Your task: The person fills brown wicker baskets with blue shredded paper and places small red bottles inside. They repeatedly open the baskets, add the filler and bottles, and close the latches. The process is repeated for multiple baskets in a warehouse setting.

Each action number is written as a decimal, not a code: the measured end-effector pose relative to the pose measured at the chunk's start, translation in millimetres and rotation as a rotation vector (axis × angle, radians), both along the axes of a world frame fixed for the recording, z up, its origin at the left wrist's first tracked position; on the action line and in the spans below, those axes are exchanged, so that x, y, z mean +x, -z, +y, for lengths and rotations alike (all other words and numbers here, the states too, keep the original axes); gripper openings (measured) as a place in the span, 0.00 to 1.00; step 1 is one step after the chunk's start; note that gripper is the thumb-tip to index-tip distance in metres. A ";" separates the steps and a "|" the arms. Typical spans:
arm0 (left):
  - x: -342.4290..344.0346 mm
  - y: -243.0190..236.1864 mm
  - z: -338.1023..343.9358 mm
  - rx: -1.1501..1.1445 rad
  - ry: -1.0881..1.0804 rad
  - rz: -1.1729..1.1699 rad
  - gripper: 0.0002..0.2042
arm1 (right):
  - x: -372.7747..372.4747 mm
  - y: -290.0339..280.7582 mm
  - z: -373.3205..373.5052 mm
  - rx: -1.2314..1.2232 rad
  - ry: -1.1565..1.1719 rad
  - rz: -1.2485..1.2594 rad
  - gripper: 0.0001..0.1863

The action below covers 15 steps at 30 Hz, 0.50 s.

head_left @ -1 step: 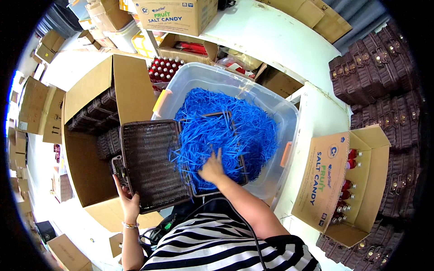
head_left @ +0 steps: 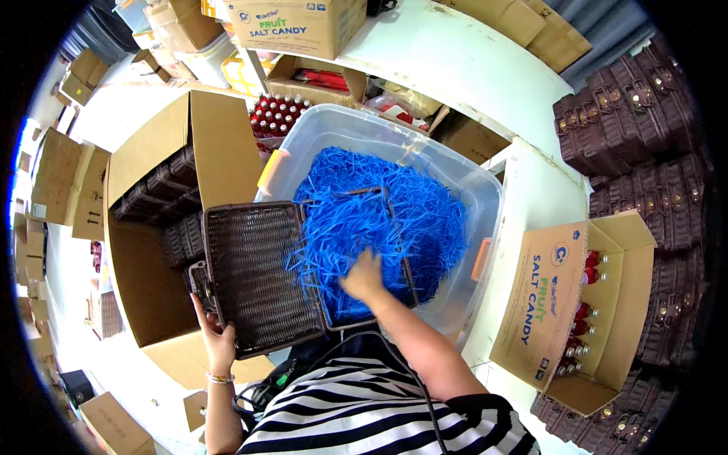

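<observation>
My left hand [head_left: 218,343] grips the front left edge of the dark brown wicker lid [head_left: 262,280], close to its metal clasp. The lid lies folded open to the left of its wicker basket [head_left: 412,280], whose rim shows around blue shredded paper [head_left: 356,220]. This basket rests over a clear plastic tub [head_left: 485,220] heaped with the same blue shreds. My right hand [head_left: 364,277] is pressed into the shreds inside the basket; its fingertips are buried and blurred. Some strands hang over the hinge side onto the lid.
At the left, an open cardboard carton [head_left: 144,303] holds more wicker cases [head_left: 163,182]. An open carton [head_left: 535,303] of red bottles stands at the right, before stacked wicker cases [head_left: 629,114]. More red bottles [head_left: 277,114] stand behind the tub, beside a white shelf [head_left: 425,53].
My right hand has shifted slightly right within the blue shreds, and its fingers, spread before, are now sunk in and blurred. My left hand keeps its hold on the lid.
</observation>
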State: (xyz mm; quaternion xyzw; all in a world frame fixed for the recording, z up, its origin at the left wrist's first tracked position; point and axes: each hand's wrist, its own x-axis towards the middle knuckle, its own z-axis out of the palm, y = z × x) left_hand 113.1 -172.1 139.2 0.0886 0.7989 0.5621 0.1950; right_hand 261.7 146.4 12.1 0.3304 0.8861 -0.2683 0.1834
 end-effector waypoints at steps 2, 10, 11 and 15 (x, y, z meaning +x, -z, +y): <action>-0.9 6.0 0.1 0.036 -0.021 -0.027 0.51 | 7.9 10.8 14.0 -0.081 0.086 -0.049 0.42; -2.3 3.6 -5.9 0.042 -0.042 -0.039 0.52 | 5.3 -124.2 17.7 0.043 -0.104 0.081 0.30; -0.5 0.2 -4.7 0.047 -0.054 -0.046 0.53 | -3.8 -132.0 22.5 0.066 -0.043 0.282 0.29; -4.8 -2.8 -3.4 0.045 -0.013 -0.036 0.53 | -43.7 -87.6 -0.2 0.332 -0.328 0.693 0.38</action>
